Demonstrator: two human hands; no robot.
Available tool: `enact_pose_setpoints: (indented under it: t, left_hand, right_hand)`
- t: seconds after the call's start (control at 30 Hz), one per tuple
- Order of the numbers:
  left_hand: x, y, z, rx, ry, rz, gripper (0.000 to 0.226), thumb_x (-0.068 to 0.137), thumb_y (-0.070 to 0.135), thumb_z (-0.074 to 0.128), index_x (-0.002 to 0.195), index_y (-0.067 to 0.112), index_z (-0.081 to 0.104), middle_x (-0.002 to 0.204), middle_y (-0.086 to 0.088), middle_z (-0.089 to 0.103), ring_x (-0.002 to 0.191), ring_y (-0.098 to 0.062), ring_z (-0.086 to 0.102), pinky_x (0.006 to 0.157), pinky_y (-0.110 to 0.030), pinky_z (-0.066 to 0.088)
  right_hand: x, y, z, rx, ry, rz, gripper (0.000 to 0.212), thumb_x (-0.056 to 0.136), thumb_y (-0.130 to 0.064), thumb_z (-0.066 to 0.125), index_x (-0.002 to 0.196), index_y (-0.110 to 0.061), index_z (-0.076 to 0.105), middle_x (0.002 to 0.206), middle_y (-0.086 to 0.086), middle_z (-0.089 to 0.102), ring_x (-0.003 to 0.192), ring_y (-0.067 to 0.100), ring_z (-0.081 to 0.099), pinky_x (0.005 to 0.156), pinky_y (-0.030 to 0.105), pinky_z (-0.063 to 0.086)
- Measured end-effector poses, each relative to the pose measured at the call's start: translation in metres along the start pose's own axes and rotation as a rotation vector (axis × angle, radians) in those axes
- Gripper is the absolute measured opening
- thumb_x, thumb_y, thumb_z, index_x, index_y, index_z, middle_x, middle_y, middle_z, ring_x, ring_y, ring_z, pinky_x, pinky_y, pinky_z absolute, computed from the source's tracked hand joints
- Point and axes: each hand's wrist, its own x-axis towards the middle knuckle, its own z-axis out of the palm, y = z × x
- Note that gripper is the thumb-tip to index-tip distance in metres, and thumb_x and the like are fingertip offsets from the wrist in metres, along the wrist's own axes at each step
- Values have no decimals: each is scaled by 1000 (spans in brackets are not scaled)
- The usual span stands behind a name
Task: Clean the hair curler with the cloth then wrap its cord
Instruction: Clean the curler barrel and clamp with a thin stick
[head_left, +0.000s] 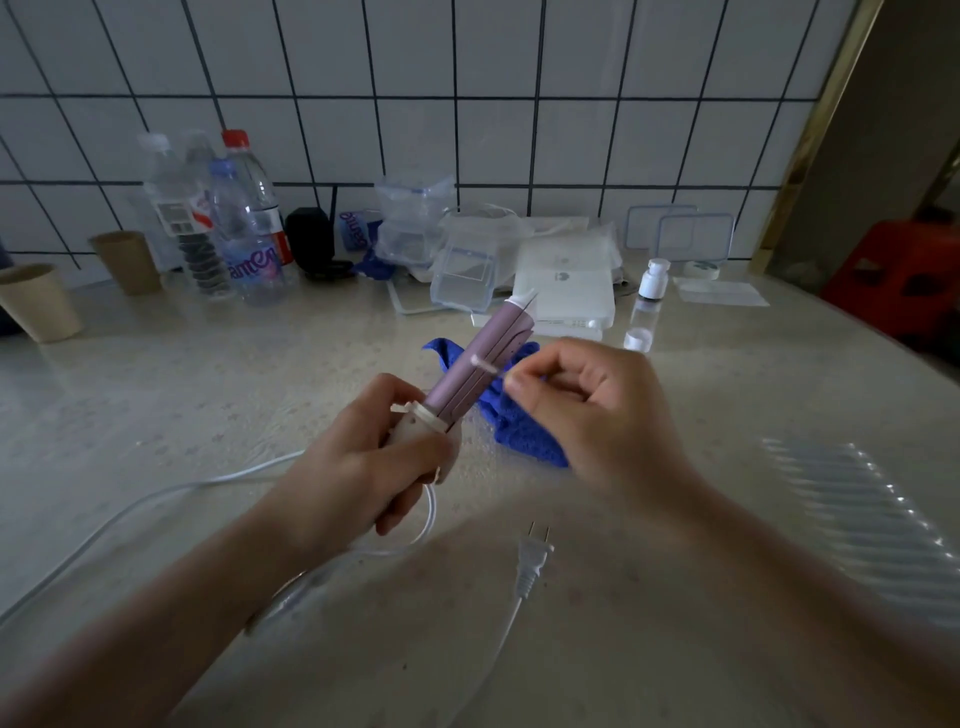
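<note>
My left hand (358, 462) grips the white handle of the hair curler (483, 358), whose lilac barrel points up and away over the counter. Between thumb and fingers my right hand (587, 395) pinches a cotton swab (485, 365); the swab's white tip touches the side of the barrel. A crumpled blue cloth (524, 431) lies on the counter just behind and under the barrel, untouched by either hand. The curler's white cord (156, 493) loops off to the left, and its plug (532, 558) lies near the front between my forearms.
Water bottles (244, 223), two paper cups (36, 301), clear plastic boxes (462, 270), a white box (566, 291) and a small white-capped vial (652, 280) crowd the back of the counter under the tiled wall. A red stool (904, 270) stands at the far right.
</note>
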Motion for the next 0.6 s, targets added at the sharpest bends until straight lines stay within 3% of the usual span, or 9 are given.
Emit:
enact_pose_setpoints:
  t: [0.07, 0.17, 0.3, 0.47, 0.6]
  left_hand:
    - [0, 4, 0, 6, 2, -3, 24, 73, 33, 73, 87, 19, 60, 68, -16, 63, 47, -28, 46, 41, -32, 39]
    - [0, 9, 1, 98, -25, 3, 30, 74, 39, 75, 94, 18, 66, 70, -8, 71, 54, -23, 61, 46, -35, 49]
    - [3, 5, 0, 234, -55, 89, 18, 91, 34, 64, 106, 26, 71, 78, -2, 73, 70, -17, 70, 58, -30, 56]
    - [2, 2, 0, 42, -41, 103, 27, 93, 41, 57, 115, 28, 67, 64, 2, 59, 49, -17, 49, 43, -28, 41]
    - [1, 1, -2, -55, -11, -16, 28, 84, 50, 64, 98, 26, 58, 68, -8, 63, 48, -23, 48, 42, -29, 39]
  right_hand:
    - [-6, 0, 10, -8, -60, 10, 11, 93, -19, 74, 81, -18, 76, 63, 1, 73, 52, 6, 54, 52, 20, 40]
    - [0, -3, 1, -20, 14, -15, 10, 91, -20, 74, 81, -20, 77, 66, 4, 74, 52, 15, 60, 54, 24, 44]
    - [11, -2, -19, -44, 131, -38, 15, 94, -17, 74, 80, -22, 76, 59, 4, 69, 48, 8, 48, 50, 21, 38]
    - [-6, -3, 8, -44, -60, -16, 13, 94, -17, 74, 82, -20, 76, 63, 1, 72, 51, 5, 55, 51, 18, 39]
    - [6, -5, -11, -33, 104, -59, 14, 92, -18, 74, 80, -24, 76, 69, 1, 76, 53, 15, 62, 55, 17, 45]
